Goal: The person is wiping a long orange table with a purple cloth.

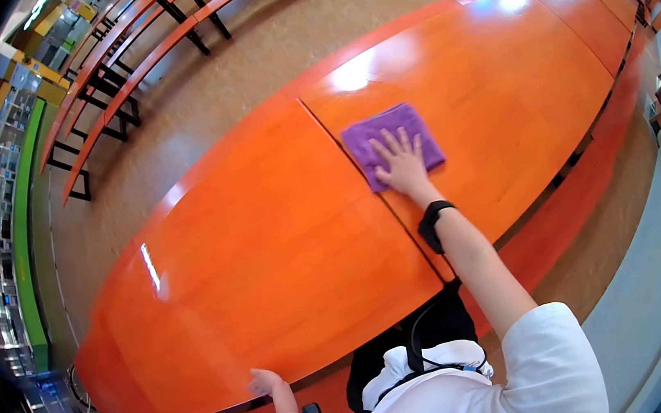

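The right arm reaches straight out from the shoulder, almost fully extended, with a black band (434, 223) around the wrist. Its right hand (401, 166) lies palm down on a purple cloth (387, 129), fingers spread apart and pointing away from the body – flat and open, gripping nothing. The cloth lies spread on the orange surface (269, 247), well out from the near edge, and looks close to square, so no long axis can be made out. Its left edge runs along the seam between 2 panels. The left hand (264, 381) rests at the near edge of the surface, arm bent low – how far its fingers curl cannot be told.
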